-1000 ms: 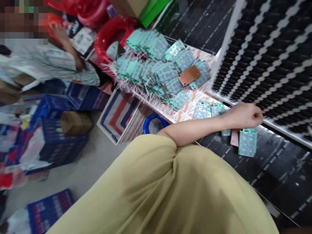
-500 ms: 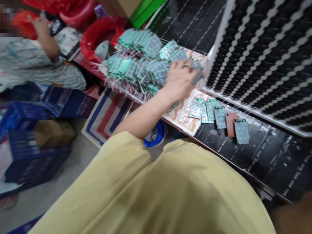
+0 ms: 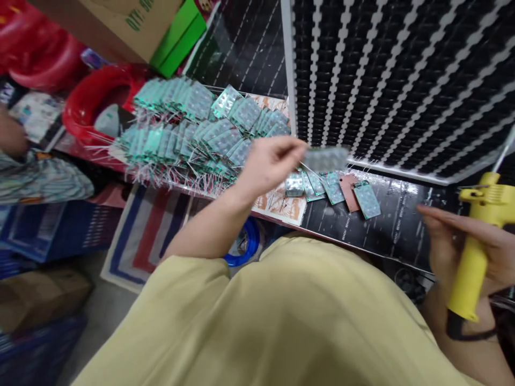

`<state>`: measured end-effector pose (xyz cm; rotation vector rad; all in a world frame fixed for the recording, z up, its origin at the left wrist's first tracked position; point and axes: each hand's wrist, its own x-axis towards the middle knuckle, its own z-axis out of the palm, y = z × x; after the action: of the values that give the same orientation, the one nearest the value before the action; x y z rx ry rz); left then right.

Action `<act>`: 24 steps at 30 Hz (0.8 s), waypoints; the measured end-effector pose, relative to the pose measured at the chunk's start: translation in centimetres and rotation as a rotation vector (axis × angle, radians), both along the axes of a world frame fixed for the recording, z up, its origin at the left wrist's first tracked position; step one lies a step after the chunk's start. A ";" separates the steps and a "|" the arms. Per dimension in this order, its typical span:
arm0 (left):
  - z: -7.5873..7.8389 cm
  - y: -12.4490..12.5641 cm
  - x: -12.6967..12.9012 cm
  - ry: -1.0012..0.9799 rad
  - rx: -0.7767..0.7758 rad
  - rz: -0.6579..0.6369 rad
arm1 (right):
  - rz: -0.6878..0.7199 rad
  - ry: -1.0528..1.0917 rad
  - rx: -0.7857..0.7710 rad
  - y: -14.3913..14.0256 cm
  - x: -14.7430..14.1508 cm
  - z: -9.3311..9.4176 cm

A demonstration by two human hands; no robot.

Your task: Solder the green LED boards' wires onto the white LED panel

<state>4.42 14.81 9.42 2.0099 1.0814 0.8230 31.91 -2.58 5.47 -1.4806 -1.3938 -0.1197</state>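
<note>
My left hand (image 3: 271,163) is closed in a pinch on a circuit board (image 3: 325,159), raised above the bench and slightly blurred. A thin white wire hangs from near my fingertips. Below it a short row of circuit boards (image 3: 332,187) lies fanned out, a reddish-brown board (image 3: 349,193) among them. At the right, my right hand (image 3: 491,241) is wrapped around a yellow soldering gun (image 3: 469,279), its thin metal tip pointing up. Rows of stacked circuit boards (image 3: 217,136) with white wires stand to the left of my left hand.
A white-framed rack with black slots (image 3: 386,80) stands behind the boards. Red rings (image 3: 76,115), a cardboard box (image 3: 120,27) and a green box (image 3: 179,40) sit at the upper left. Blue crates (image 3: 44,230) are on the floor. Another person's arm (image 3: 12,134) shows at the left edge.
My left hand has come away from the stacked boards with one board in its grip. My right hand has entered with the yellow soldering gun. The view has shifted right.
</note>
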 end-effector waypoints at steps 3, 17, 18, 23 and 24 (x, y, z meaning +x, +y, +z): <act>-1.6 -1.5 4.8 -0.136 -0.443 -0.215 | 0.221 -0.068 0.040 0.9 -0.6 0.4; -1.9 -3.4 9.5 -0.092 -0.152 -0.435 | 0.187 -0.159 0.027 0.4 1.4 -0.6; -1.8 -3.6 9.4 -0.042 -0.004 -0.462 | 0.175 -0.171 0.027 0.3 1.4 -0.6; -2.3 -3.6 10.6 -0.046 0.139 -0.330 | 0.140 -0.297 0.026 0.2 1.5 -1.0; -2.6 -3.3 10.9 -0.114 0.041 -0.260 | 0.144 -0.298 0.023 0.2 1.5 -1.0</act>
<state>15.30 11.51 6.86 2.0563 0.7254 0.8153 33.42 -2.39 4.48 -1.3773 -1.7274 -0.2735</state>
